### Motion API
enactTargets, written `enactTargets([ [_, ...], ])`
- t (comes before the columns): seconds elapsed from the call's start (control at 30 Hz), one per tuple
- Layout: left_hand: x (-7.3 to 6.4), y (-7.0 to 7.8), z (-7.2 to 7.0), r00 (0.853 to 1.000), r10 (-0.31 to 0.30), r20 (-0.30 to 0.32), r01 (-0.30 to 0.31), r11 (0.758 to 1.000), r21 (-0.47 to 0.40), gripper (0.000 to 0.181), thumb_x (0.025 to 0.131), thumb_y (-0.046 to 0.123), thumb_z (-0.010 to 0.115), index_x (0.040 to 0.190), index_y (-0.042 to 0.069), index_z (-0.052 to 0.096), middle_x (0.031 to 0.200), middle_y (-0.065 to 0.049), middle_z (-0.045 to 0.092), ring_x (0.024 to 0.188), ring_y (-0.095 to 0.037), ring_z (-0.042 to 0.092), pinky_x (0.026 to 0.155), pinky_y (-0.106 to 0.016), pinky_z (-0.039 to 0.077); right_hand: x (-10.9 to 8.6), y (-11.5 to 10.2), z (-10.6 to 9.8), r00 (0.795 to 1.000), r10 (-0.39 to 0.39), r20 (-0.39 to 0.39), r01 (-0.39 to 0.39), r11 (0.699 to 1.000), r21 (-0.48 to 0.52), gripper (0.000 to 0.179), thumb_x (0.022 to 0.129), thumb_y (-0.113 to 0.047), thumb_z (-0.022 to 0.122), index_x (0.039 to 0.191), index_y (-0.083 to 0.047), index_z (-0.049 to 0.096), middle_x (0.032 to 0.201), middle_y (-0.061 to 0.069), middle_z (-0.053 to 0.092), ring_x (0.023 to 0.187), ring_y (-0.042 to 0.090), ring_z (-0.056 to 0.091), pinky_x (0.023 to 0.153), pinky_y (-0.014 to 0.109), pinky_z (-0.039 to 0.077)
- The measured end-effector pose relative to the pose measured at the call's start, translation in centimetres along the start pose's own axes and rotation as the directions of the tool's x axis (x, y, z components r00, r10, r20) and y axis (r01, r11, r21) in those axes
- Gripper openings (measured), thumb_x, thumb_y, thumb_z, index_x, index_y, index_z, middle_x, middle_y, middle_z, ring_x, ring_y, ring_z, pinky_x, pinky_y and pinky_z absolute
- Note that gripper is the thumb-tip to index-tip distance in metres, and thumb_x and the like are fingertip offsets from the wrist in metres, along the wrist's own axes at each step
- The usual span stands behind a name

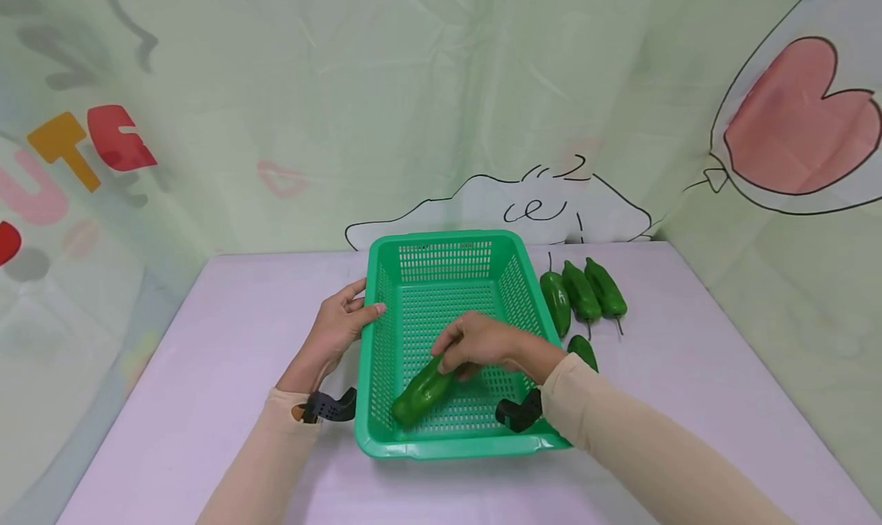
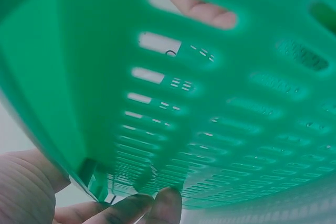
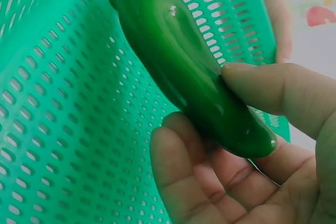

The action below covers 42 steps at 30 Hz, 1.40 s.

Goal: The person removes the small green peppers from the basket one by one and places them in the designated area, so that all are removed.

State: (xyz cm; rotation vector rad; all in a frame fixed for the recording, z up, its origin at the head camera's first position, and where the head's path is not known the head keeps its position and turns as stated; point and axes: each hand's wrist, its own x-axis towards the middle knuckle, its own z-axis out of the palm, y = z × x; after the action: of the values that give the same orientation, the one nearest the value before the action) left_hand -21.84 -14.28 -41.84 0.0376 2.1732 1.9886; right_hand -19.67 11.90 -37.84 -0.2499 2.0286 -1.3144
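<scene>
A green plastic basket with slotted walls and a perforated floor stands tilted or flat on the table; I cannot tell which. My left hand grips its left side, thumb over the rim and fingers outside the wall, as the left wrist view also shows. Inside the basket my right hand holds a long glossy green pepper by one end, between thumb and fingers. In the right wrist view the pepper slants up and away from the fingers. Whether it touches the basket floor is unclear.
Several more green peppers lie right of the basket: three side by side, including the outermost pepper, and a nearer pepper partly hidden by the right arm. A pale table carries everything, with a printed curtain behind it.
</scene>
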Motion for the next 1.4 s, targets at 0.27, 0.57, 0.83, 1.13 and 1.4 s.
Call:
enactTargets([
  [0.27,0.0,0.0,0.0,1.000,0.003,0.002,-0.003,1.000,-0.002,0.068,0.101,0.011,0.070,0.161,0.008,0.038,0.141,-0.024,0.063,0.096,-0.018,0.076,0.082,-0.031,0.063,-1.6,-0.2,-1.7,0.998,-0.036,-0.053,0.039,0.998,0.048,0.031,0.091,0.000,0.072,0.121,0.010,0.069,0.107,0.015,0.070,0.086,0.021,0.072,0.083,0.042,0.064],
  [0.57,0.0,-0.1,-0.1,1.000,0.006,0.004,-0.006,1.000,0.001,0.069,0.101,0.011,0.070,0.162,0.008,0.038,0.140,-0.025,0.063,0.095,-0.018,0.076,0.083,-0.031,0.063,-3.6,-0.4,-3.2,0.991,-0.079,-0.109,0.088,0.993,0.076,0.034,0.093,-0.002,0.072,0.125,0.010,0.067,0.116,0.019,0.069,0.089,0.024,0.073,0.089,0.048,0.063],
  [0.83,-0.1,0.0,0.0,1.000,0.003,0.006,-0.003,1.000,-0.003,0.069,0.101,0.011,0.069,0.162,0.007,0.037,0.141,-0.027,0.062,0.098,-0.020,0.076,0.084,-0.032,0.063,-5.7,-0.3,-4.4,0.979,-0.111,-0.174,0.125,0.989,0.076,0.037,0.094,-0.005,0.071,0.128,0.010,0.066,0.113,0.016,0.068,0.093,0.023,0.072,0.088,0.043,0.063],
  [1.13,-0.1,-0.1,0.0,1.000,-0.006,0.001,0.006,1.000,-0.002,0.070,0.101,0.012,0.070,0.162,0.008,0.036,0.142,-0.025,0.062,0.098,-0.019,0.076,0.084,-0.032,0.063,-7.6,0.2,-5.5,0.961,-0.098,-0.260,0.121,0.990,0.077,0.039,0.095,-0.007,0.072,0.130,0.009,0.065,0.112,0.014,0.067,0.097,0.031,0.073,0.090,0.044,0.063],
  [1.4,0.0,-0.2,0.0,1.000,0.006,0.006,-0.006,1.000,0.001,0.069,0.101,0.012,0.069,0.162,0.008,0.036,0.140,-0.025,0.063,0.096,-0.018,0.076,0.083,-0.031,0.063,-9.1,0.8,-6.0,0.937,-0.077,-0.342,0.123,0.986,0.113,0.045,0.097,-0.009,0.071,0.136,0.010,0.060,0.120,0.015,0.067,0.093,0.029,0.075,0.090,0.039,0.063],
])
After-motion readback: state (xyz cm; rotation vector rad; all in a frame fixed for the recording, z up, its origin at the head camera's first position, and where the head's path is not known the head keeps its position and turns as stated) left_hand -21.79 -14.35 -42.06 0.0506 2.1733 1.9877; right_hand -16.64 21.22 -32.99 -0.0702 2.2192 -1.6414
